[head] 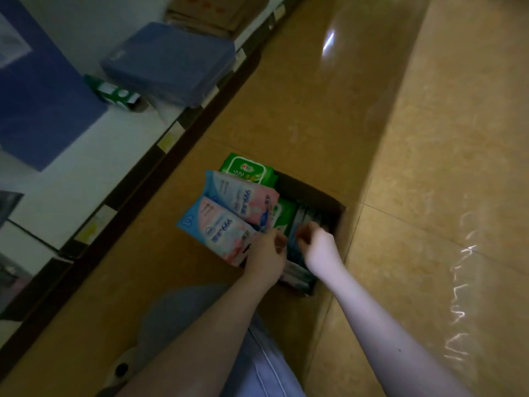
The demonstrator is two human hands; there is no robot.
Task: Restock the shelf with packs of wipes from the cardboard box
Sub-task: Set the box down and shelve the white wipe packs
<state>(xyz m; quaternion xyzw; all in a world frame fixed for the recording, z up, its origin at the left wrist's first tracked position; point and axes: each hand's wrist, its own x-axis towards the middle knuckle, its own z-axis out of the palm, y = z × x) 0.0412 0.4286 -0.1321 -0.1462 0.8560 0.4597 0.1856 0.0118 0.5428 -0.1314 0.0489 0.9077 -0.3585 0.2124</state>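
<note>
An open cardboard box sits on the tiled floor, filled with packs of wipes. My left hand grips two blue-and-pink packs fanned out above the box's left side. A green pack shows behind them at the box's far end. My right hand reaches into the box with curled fingers pinching the top of an upright dark teal pack. More packs stand on edge inside, partly hidden by my hands. The white shelf runs along the left.
On the shelf lie blue wrapped stacks, a small green pack and flattened cardboard farther back. Yellow price tags line the shelf edge. My knee in light trousers is below the box. Glossy floor spreads right.
</note>
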